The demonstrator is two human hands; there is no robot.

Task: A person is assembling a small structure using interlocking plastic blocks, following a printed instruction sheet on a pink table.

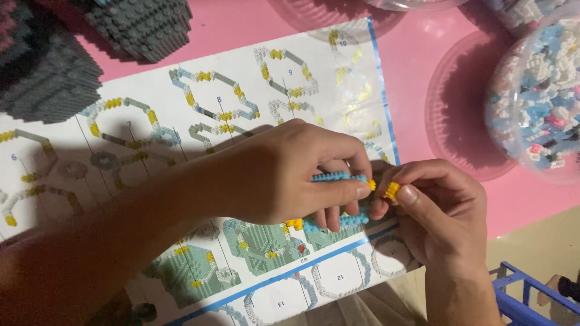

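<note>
I saw the pink table (417,54) filling the view, and on it lay the big instruction sheet (151,139), printed with numbered building steps in grey, yellow and pale blue. At the top left stood two dark grey brick blocks (54,78), one just beside the other, their lower edges near the sheet's upper border. To the right sat a clear tub (531,96) full of small blue, white and pink bricks, with a clear round lid (459,115) lying beside it on the table. A blue frame (519,296) poked in at the bottom right corner, off the table edge.

Over the lower right part of the sheet I had both hands together. My left hand (284,175) came in from the left, its fingers pressed onto a light-blue strip (338,177) of tiny bricks, thumb along the front and the other fingers curled behind; a second blue run (338,222) showed under the fingers, but I could not tell whether the two were joined. My right hand (441,211) met it from the right, thumb and forefinger pinching a small yellow brick (392,190) just beside the strip's right end, where another yellow piece (371,185) sat. The yellow brick and the strip end looked close, though I could not tell if they touched.
</note>
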